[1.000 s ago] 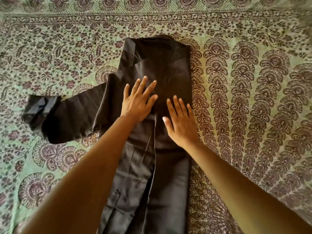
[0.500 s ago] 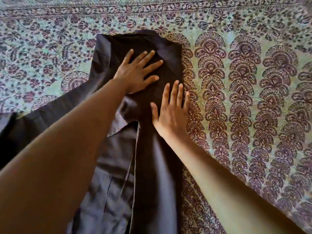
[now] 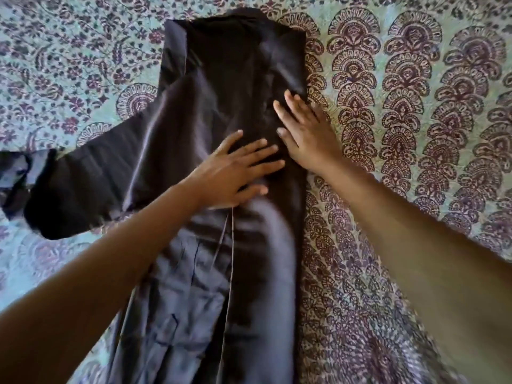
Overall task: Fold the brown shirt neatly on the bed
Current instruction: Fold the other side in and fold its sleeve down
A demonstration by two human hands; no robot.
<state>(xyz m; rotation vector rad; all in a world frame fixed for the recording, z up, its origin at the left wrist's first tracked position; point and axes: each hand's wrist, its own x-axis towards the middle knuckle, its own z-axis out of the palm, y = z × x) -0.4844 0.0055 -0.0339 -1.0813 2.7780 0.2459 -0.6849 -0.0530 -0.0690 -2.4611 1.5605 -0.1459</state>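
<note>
The dark brown shirt [image 3: 221, 79] lies lengthwise on the bed, collar end far from me. Its right side is folded in over the body, giving a straight right edge. The left sleeve [image 3: 83, 184] stretches out to the left, its cuff crumpled at the frame edge. My left hand [image 3: 235, 170] rests flat on the middle of the shirt, fingers spread and pointing right. My right hand [image 3: 304, 134] lies flat just beyond it, near the shirt's right edge, fingers pointing up-left. Neither hand grips the cloth.
The bed is covered by a green sheet [image 3: 415, 134] printed with maroon fan and flower patterns. It extends on all sides of the shirt. The shirt's lower part runs toward me between my forearms, wrinkled on its left half.
My left hand has slid back down from the collar area to mid-shirt. My right hand has shifted toward the right edge. The view has pulled back, so the left sleeve shows again.
</note>
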